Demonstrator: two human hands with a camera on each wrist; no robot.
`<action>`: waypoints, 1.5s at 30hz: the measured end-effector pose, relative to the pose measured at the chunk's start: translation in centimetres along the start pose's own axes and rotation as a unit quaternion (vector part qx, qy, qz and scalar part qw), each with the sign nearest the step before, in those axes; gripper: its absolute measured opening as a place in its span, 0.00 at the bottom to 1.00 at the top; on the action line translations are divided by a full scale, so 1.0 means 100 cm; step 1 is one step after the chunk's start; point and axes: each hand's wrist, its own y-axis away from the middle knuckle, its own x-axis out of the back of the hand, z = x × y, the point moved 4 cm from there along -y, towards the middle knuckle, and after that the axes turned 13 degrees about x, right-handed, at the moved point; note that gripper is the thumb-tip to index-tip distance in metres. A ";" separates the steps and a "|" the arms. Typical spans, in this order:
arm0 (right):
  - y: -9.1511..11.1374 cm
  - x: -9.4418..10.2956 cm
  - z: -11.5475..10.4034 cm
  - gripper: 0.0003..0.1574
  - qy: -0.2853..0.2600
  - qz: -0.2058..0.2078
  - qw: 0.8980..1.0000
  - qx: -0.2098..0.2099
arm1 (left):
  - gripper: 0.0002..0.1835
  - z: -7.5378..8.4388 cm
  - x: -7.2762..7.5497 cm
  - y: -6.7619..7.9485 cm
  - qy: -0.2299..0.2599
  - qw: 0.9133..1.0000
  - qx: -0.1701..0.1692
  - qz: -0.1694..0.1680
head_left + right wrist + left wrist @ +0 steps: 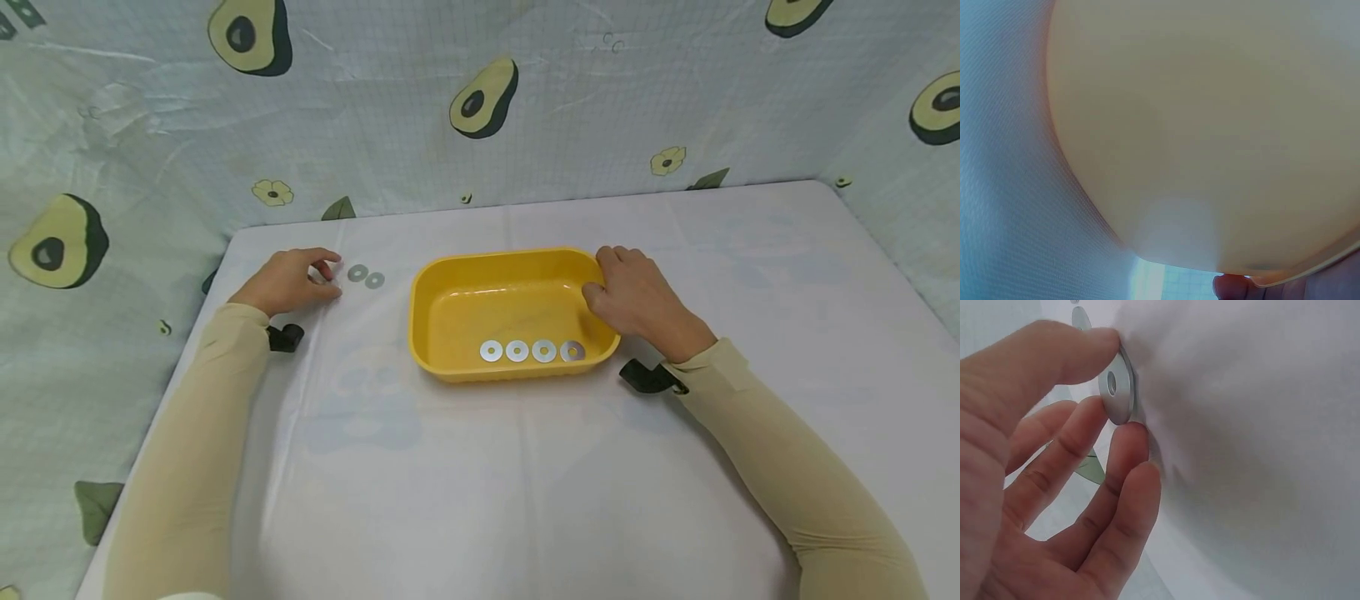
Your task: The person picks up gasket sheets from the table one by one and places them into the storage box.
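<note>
My left hand [288, 279] is at the table's left side. In the left wrist view its thumb and fingertips pinch a flat metal washer [1115, 390] by the edge, close over the white cloth. Just beyond those fingertips lie two more washers, one [357, 273] slightly left of the other [374, 280]. A yellow plastic tray [487, 374] stands mid-table, with several silver washers [517, 351] in a row along its near side. My right hand [637, 292] grips the tray's right end, thumb inside the rim; the right wrist view mostly shows the tray's wall [1210, 137].
A white cloth [450, 483] covers the table. Behind it and at both sides hangs a pale curtain [570, 100] printed with avocados. Black wrist mounts [649, 377] sit under both sleeved forearms, the right one close to the tray's corner.
</note>
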 end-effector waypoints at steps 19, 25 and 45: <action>0.000 -0.001 0.000 0.27 -0.001 0.001 1.000 0.000 | 0.25 0.005 -0.001 0.000 -0.031 0.999 -0.014 -0.011; 0.000 -0.001 0.000 0.27 -0.001 0.003 1.000 0.000 | 0.22 0.004 0.002 0.003 -0.025 0.999 -0.025 -0.012; 0.000 -0.001 -0.001 0.26 -0.001 0.005 1.000 0.004 | 0.17 -0.002 0.001 0.002 -0.032 0.999 -0.031 -0.018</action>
